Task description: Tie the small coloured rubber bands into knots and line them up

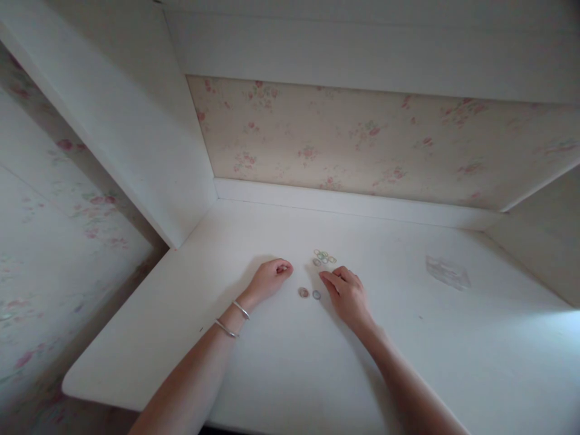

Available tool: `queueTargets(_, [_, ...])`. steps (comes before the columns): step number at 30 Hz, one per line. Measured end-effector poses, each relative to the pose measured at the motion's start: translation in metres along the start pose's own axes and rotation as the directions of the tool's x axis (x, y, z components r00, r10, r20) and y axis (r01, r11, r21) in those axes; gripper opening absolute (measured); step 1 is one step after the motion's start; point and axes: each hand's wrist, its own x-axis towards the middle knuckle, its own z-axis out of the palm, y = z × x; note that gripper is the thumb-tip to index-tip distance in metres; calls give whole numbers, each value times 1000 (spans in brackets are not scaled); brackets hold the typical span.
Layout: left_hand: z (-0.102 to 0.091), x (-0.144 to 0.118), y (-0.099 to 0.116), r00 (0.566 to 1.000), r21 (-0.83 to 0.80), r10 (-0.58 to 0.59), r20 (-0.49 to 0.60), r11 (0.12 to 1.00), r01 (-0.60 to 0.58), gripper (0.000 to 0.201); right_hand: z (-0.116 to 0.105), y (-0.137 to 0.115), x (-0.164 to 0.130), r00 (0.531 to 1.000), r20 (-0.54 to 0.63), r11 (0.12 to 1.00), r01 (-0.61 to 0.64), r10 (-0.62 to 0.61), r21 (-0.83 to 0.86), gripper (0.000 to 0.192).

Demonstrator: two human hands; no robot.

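Note:
On the white desk (272,374) lie small thin rings that look like hair ties or rubber bands. A loose group of green and yellowish rings (322,256) sits beyond my hands, with a brownish-pink ring (316,262) at its near edge. Closer to me are a small brown bunch of rings (303,292) and, just right of it, a grey-blue ring (316,295). My left hand (272,277) is curled closed to the left of them; anything inside it is hidden. My right hand (348,295) pinches thumb and fingers together near the green group; what it holds, if anything, is too small to name.
A clear, crumpled-looking plastic bag (447,272) lies flat on the right side of the desk. A white side panel (136,121) rises at the left, and a white board (362,51) overhangs the back. Floral wallpaper (339,139) covers the rear wall.

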Motion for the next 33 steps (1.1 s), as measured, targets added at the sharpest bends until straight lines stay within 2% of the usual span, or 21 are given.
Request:
queueTargets(4, [0,0,0,1000,-26,-10,-8,1000,10,23,-10,-12,-23,997,73,995,-38,32,91,28])
queueTargets(9, [0,-1,2,1000,-13,-14,-16,1000,14,23,-9,-11,-37,986,157,995,-61,48,81,30])
queueTargets(15, [-1,-2,5,1000,11,-15,-16,1000,15,23,-8,-8,-34,981,195,996,-27,10,84,29])
queueTargets(24, [1,-1,3,1000,16,-10,-11,1000,10,27,-6,-10,-33,974,225,996,-35,16,84,26])
queueTargets(33, [1,-2,3,1000,31,-16,-10,999,16,28,-9,-11,-31,978,186,982,-120,92,145,28])
